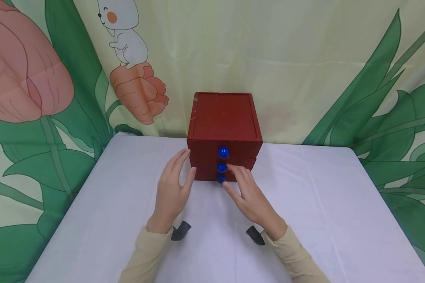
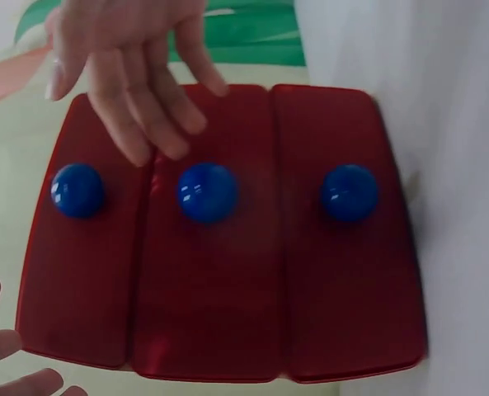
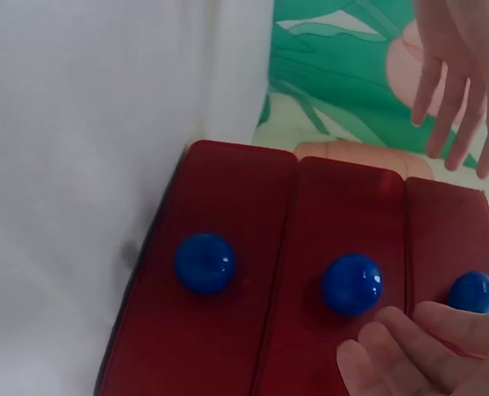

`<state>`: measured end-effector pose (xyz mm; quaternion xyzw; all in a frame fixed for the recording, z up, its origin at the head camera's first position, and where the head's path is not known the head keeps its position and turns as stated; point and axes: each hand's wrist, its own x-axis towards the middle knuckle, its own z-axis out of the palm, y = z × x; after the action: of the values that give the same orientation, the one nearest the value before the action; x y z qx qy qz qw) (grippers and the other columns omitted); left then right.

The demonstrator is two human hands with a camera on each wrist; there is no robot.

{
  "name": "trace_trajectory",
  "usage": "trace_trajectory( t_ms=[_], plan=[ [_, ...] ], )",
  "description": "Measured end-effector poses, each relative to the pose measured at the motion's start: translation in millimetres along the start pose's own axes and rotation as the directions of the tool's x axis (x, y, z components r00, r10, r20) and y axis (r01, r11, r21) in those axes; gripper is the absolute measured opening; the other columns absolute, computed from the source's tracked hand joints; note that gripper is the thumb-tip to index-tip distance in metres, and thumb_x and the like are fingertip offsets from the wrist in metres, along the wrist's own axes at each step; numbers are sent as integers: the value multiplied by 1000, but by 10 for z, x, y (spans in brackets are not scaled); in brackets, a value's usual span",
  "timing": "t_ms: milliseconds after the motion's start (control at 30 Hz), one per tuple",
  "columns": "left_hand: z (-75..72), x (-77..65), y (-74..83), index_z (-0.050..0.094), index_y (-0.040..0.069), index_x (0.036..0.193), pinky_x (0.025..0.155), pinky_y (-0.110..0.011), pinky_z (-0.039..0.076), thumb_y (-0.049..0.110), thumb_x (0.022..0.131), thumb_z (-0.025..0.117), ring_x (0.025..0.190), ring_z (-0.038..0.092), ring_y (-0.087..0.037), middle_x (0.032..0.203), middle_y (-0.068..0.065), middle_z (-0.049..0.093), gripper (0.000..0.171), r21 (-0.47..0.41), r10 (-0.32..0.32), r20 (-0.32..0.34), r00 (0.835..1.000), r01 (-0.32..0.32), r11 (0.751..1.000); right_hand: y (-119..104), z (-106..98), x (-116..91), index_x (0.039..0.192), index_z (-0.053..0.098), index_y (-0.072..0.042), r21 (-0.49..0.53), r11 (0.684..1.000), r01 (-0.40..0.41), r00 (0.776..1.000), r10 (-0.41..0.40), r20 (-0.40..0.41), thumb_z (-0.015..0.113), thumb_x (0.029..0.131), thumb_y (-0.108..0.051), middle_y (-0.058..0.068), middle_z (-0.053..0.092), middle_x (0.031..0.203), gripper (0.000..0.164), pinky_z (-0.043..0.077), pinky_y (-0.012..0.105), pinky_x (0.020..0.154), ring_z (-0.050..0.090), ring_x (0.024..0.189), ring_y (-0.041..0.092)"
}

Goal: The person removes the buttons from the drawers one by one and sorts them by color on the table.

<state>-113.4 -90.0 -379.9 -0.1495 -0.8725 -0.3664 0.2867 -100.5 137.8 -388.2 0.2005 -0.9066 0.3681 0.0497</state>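
Note:
A dark red chest of drawers (image 1: pixel 224 118) stands at the back of the table, its three drawer fronts level with one another. Each front carries a round blue knob: top (image 1: pixel 224 152), middle (image 1: pixel 221 167) and bottom (image 1: pixel 221 179). To the chest's left my left hand (image 1: pixel 171 196) is raised, fingers extended and holding nothing. My right hand (image 1: pixel 253 196) hovers in front of the chest with loosely bent fingers. In the left wrist view the right hand (image 2: pixel 145 66) has its fingertips close to the middle knob (image 2: pixel 208 192) with a gap between.
A white cloth (image 1: pixel 102 220) covers the table. Behind the chest hangs a pale curtain (image 1: pixel 276 59) printed with plants and a rabbit on a carrot. Black pieces (image 1: pixel 181 231) show at both wrists.

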Motion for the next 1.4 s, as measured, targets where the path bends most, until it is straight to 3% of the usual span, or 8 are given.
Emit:
trace_trajectory(
  t_ms=[267, 500, 767, 1067, 1400],
  plan=[
    [-50, 156, -29, 48, 11, 147, 110, -45, 43, 28, 100, 59, 137, 47, -21, 148, -6, 50, 51, -57, -54, 11, 998, 55, 997, 23, -36, 128, 147, 41, -7, 168, 986, -10, 1000, 14, -23, 49, 105, -30, 7, 47, 143, 49, 50, 47, 100, 46, 125, 21],
    [-57, 301, -66, 47, 11, 147, 110, -45, 43, 31, 101, 58, 136, 48, -21, 148, -6, 50, 52, -95, -88, -3, 996, 87, 992, -30, -46, 249, 139, 49, -4, 344, 934, -99, 994, 110, -13, 44, 107, -30, 11, 54, 138, 41, 52, 47, 100, 55, 122, 27],
    [-17, 431, -83, 50, 11, 145, 108, -45, 44, 32, 102, 56, 131, 51, -22, 143, -7, 54, 49, -154, -101, 6, 995, 100, 983, -46, -37, 343, 132, 55, -2, 373, 918, -133, 987, 157, -37, 42, 108, -29, 14, 63, 127, 38, 55, 47, 93, 62, 113, 30],
    [-3, 591, -104, 54, 8, 141, 101, -46, 49, 27, 101, 57, 124, 55, -21, 135, -9, 60, 44, -282, -90, 0, 996, 86, 956, -110, -16, 439, 126, 60, 0, 460, 868, -186, 978, 206, 7, 40, 108, -33, 14, 68, 115, 43, 52, 55, 92, 62, 106, 30],
    [1, 729, -148, 55, 6, 140, 101, -45, 51, 27, 103, 55, 121, 58, -26, 133, -12, 60, 43, -318, -126, 48, 991, 134, 938, -140, -42, 518, 124, 62, -1, 542, 804, -243, 963, 266, 38, 37, 108, -37, 14, 70, 115, 47, 54, 40, 87, 65, 102, 27]
  ],
)
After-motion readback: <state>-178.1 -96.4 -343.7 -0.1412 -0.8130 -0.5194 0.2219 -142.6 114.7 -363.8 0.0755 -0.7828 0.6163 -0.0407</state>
